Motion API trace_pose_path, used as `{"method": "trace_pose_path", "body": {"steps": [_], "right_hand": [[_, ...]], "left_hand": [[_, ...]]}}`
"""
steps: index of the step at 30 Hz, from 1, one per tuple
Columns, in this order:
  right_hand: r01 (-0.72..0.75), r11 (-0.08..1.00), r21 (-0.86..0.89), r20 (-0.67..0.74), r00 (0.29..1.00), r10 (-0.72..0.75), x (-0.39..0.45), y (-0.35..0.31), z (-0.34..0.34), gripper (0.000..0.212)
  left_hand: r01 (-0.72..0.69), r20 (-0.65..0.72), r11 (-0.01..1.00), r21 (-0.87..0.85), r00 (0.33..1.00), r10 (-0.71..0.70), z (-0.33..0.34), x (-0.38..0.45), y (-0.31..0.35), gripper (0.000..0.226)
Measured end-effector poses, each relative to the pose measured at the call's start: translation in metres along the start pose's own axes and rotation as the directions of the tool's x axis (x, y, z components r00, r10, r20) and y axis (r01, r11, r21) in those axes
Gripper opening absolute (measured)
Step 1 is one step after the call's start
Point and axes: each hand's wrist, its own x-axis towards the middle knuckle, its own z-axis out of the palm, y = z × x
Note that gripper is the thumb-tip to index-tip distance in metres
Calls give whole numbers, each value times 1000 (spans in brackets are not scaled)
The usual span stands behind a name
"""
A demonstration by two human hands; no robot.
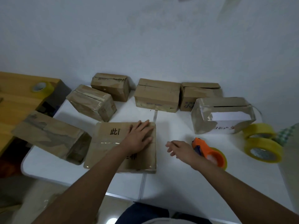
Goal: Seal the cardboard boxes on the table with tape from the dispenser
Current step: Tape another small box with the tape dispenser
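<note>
The person's left hand [140, 136] lay flat, fingers straight and spread, pressing on the top of a flat brown cardboard box with black printed characters [113, 143] at the near middle of the white folding table [178, 180]; a strip of clear tape [103, 143] ran glossy across the lid beside that hand. The right hand [181, 150] hovered just right of the box with loosely spread fingers, holding nothing, and just behind its wrist the orange tape dispenser with its yellowish roll [210, 153] rested on the tabletop. Six more boxes ringed the work: a long brown taped carton [51, 137] jutting off the table's left edge, a tilted brown carton with a slit top [91, 101], a brown carton with scribbled pen marks [111, 86] behind it, a brown carton in the middle of the back row [157, 95], a brown carton with a lifted flap [200, 92] beside that, and a white-sided box wrapped in brown tape [223, 114] on the right. Two spare rolls of yellow tape [262, 143] sat touching near the right edge. Off to the left, another yellow roll [42, 88] sat on a wooden desk [17, 101]. A plain pale wall [145, 38] stood behind it all.
</note>
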Motion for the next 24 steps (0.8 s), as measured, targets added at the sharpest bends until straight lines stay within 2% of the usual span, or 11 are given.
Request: {"method": "trace_pose_path", "body": {"steps": [5,7,10,13,17,20,22,24], "right_hand": [[27,1000,-12,-103,994,-28,35,-28,-16,32],[45,999,-16,-135,990,-47,56,-50,-15,33],[74,996,45,-192,979,-64,93,-90,-5,30],[101,991,84,-206,975,-82,135,-134,14,31],[76,991,114,-192,980,-53,189,-184,45,35],[45,979,199,-153,988,-14,220,-211,63,46],[27,975,220,-118,993,-1,237,-224,72,53],[3,973,232,-80,997,16,253,-231,78,62]], "left_hand": [[-13,-167,986,-167,986,-15,-25,30,-18,40],[-2,-194,975,-223,980,-43,-47,47,-36,36],[36,-223,954,-299,969,-107,-90,73,-78,33],[116,-278,913,-390,931,-237,-131,98,-131,29],[322,-314,891,-322,851,-421,-165,126,-204,33],[436,-357,885,-163,810,-465,-172,149,-247,41],[555,-265,826,-94,786,-558,-172,160,-262,52],[612,-161,789,-56,774,-612,-171,167,-270,61]]}}
